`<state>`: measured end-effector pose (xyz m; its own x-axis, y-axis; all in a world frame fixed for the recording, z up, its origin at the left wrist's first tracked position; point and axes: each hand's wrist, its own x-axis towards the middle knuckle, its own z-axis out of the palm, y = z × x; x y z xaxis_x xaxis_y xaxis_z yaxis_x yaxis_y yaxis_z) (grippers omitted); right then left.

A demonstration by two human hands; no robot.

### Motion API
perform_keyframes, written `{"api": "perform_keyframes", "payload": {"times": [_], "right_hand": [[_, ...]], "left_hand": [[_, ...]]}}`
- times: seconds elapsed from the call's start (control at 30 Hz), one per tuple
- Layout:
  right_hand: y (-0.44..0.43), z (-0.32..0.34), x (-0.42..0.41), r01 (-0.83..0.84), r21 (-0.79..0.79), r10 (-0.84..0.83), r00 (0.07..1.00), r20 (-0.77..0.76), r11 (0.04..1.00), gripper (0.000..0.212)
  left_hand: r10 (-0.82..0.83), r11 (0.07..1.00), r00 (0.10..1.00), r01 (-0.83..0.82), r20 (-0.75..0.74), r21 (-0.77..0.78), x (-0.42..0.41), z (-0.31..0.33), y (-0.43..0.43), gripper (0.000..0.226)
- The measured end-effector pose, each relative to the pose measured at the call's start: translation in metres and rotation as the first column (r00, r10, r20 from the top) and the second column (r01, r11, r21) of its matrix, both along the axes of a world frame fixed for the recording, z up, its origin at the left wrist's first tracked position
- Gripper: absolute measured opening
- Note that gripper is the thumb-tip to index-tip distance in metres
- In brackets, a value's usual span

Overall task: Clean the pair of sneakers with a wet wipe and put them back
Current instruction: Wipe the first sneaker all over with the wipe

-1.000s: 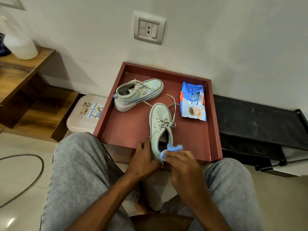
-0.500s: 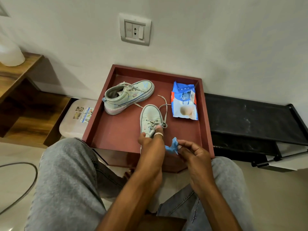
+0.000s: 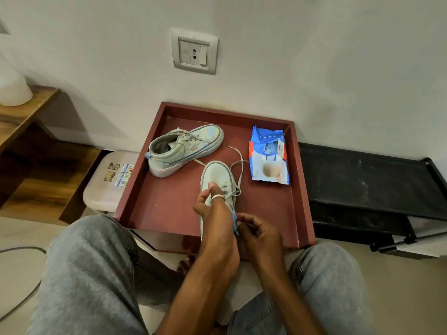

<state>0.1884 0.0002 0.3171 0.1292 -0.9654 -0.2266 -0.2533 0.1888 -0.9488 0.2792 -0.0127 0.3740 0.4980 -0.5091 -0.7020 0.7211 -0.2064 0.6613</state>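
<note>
One sneaker at the tray's front edge is mid-wipe: left hand grips it, right hand pinches the wipe. The second sneaker, back left, looks undone.

My one camera rides on my head, looking forward and steeply down. It is close in: my knees frame the near edge, my left hand and right hand sit centre, the tray beyond, the wall far.
</note>
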Motion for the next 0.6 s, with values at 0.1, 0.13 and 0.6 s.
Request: {"api": "perform_keyframes", "payload": {"times": [0.1,0.13,0.6], "right_hand": [[0.004,-0.006,-0.001,0.01,0.033,-0.011,1.0,0.027,0.999,0.026],[0.004,-0.007,-0.001,0.006,0.039,-0.008,0.999,0.033,0.999,0.026],[-0.123,0.015,0.047,-0.444,-0.456,0.134,0.814,-0.566,0.771,0.023]], "left_hand": [[-0.02,0.994,0.999,0.018,-0.024,-0.106,0.002,-0.003,0.007,0.018],[-0.04,0.992,0.999,0.036,-0.03,-0.122,0.003,-0.006,0.008,0.022],[-0.536,0.834,0.844,0.535,0.036,-0.136,0.027,-0.014,0.018,0.018]]}}
